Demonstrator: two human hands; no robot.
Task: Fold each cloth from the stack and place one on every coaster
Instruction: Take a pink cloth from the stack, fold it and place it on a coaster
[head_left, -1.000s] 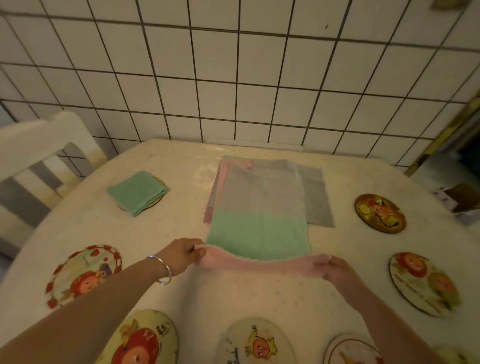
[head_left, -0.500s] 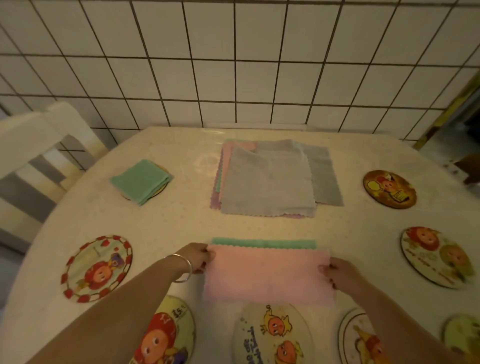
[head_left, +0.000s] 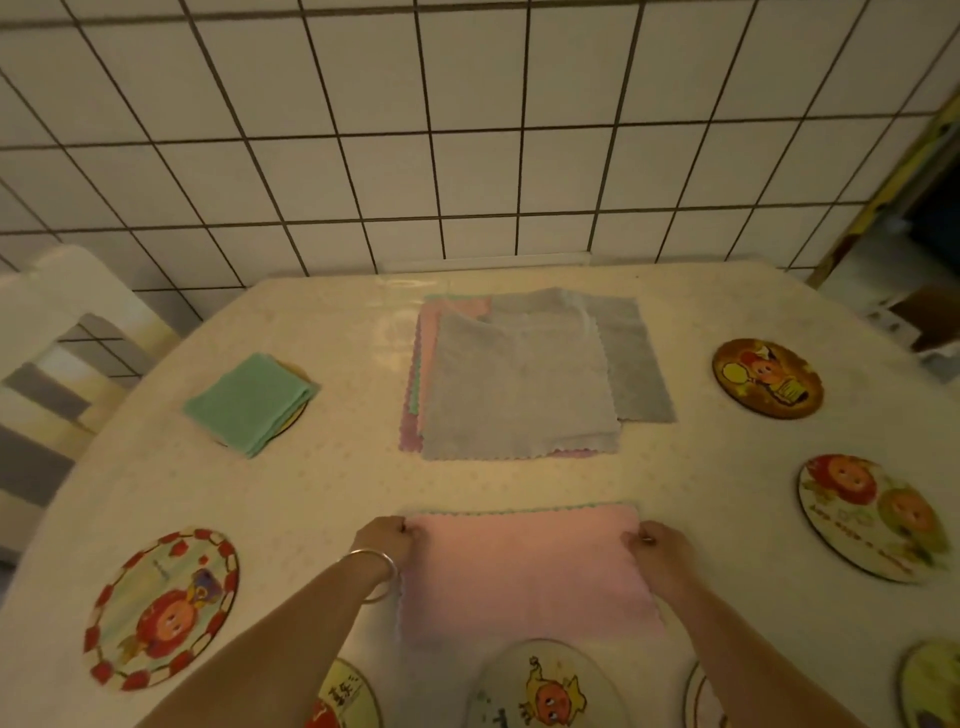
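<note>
A pink cloth (head_left: 524, 571) lies folded in half on the table in front of me, a thin green edge showing along its far side. My left hand (head_left: 387, 538) pinches its far left corner and my right hand (head_left: 657, 545) pinches its far right corner. Beyond it sits the stack of cloths (head_left: 519, 384), grey on top with pink and green edges below. A folded green cloth (head_left: 252, 402) rests on a coaster at the left. Round picture coasters lie around the table: left (head_left: 161, 608), near centre (head_left: 545, 686), right (head_left: 872, 517) and far right (head_left: 768, 378).
A white chair (head_left: 62, 332) stands at the table's left edge. A tiled wall (head_left: 467, 130) rises right behind the table. More coasters (head_left: 343, 696) sit partly cut off along the bottom of the view. A doorway and clutter (head_left: 924, 312) lie to the right.
The cloth was pulled off the stack toward me and its near edge folded over to the far edge; the green face is now covered by pink. Both hands moved forward to the far corners.
</note>
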